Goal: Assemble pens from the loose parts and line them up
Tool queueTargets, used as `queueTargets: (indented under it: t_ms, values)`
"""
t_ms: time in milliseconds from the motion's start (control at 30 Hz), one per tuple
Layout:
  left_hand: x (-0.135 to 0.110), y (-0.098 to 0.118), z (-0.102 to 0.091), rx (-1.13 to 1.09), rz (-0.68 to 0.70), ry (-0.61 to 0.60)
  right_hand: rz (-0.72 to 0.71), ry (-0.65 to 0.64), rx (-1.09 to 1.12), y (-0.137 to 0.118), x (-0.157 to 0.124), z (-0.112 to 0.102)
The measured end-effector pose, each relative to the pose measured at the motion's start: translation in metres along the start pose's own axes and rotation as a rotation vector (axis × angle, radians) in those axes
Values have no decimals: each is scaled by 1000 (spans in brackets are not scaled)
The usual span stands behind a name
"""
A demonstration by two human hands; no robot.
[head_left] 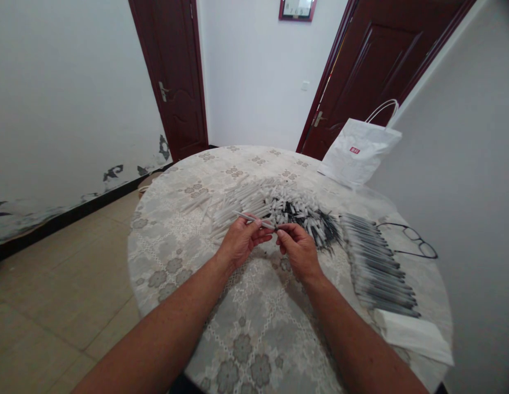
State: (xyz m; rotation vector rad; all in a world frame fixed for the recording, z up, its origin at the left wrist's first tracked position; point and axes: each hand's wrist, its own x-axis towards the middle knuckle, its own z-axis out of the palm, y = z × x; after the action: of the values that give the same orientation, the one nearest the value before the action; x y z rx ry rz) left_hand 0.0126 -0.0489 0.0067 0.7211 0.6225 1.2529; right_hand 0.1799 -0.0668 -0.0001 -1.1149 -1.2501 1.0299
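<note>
My left hand (243, 239) is closed around a white pen barrel (251, 218) that points up and to the left. My right hand (298, 247) pinches a thin dark part at the barrel's right end, too small to name for sure. Both hands hover over the round table (172, 241) with its floral lace cloth. Just beyond them lies a heap of white pen barrels (242, 200) and a heap of small white caps and dark refills (304, 213). A neat row of assembled pens (377, 265) lies to the right of my right hand.
A pair of glasses (414, 241) lies at the table's right edge. A white paper bag (359, 150) stands at the far right against the wall. White folded paper (414, 334) lies near the front right. Two dark red doors stand behind; tiled floor is at left.
</note>
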Motion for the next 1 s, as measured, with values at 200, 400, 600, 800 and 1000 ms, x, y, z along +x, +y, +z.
queueTargets:
  t_ms: [200,400,600,800,1000]
  values:
    - [-1,0,2,37,20,29,-52,0,-74,2,-1,-1]
    - [-1,2,2,81,12,18,-96,15,-127,1,-2,-1]
    - [-1,2,3,98,6,3,-52,22,-208,0,-2,-2]
    - [-3,1,4,127,4,-17,-67,-18,-275,4,-2,-4]
    - [-3,-1,5,137,-1,-5,-108,-40,-261,5,-6,-4]
